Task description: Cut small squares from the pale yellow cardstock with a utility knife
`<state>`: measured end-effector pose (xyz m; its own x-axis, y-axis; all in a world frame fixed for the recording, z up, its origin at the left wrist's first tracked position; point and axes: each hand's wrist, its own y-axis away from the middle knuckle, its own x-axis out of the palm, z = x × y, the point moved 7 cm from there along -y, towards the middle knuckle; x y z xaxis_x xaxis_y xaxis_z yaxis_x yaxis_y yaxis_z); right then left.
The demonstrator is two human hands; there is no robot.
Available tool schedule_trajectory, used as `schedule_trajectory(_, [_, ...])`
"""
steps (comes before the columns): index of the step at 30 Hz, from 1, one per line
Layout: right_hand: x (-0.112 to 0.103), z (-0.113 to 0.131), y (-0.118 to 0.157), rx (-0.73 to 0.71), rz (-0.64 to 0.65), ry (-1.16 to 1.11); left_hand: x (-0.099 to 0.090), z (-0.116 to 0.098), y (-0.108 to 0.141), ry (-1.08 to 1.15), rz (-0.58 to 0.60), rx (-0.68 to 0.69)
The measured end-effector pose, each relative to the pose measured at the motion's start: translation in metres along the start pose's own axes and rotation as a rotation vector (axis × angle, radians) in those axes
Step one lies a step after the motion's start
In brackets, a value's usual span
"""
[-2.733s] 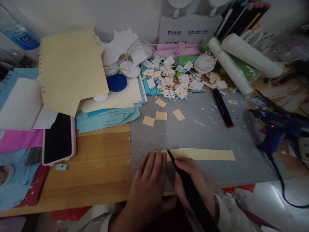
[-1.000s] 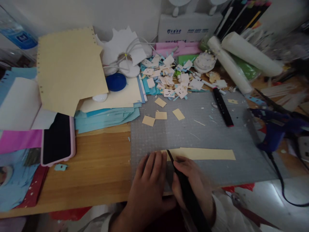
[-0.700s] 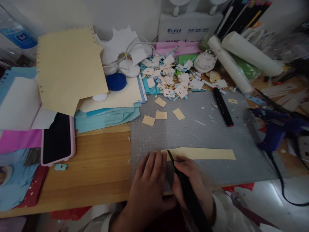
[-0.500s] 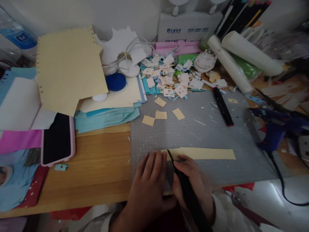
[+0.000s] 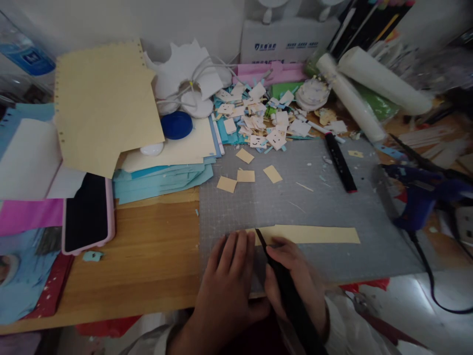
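My right hand is wrapped round a black craft knife. Its dark blade crosses a long cream paper strip near the strip's left end. Just left of the blade, my left hand lies with its fingers stretched out, the fingertips pressing on the strip and covering its left end. Under both hands is a grey cutting mat. Above the strip lie several small cut paper rectangles, one of them a tan piece.
Behind the mat is a heap of paper pieces with drawn faces. A black marker and a blue glue gun lie to the right. On the left are a phone, blue paper sheets and a large cream sheet.
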<state>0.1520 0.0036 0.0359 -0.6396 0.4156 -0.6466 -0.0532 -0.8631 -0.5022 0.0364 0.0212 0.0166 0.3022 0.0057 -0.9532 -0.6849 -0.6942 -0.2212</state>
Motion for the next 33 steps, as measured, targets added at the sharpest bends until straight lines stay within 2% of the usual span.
schedule_trajectory(33, [0.0013,-0.0018,0.0007,0.023,0.002,0.013,0.0001,-0.0002,-0.0003,0.003,0.008,-0.008])
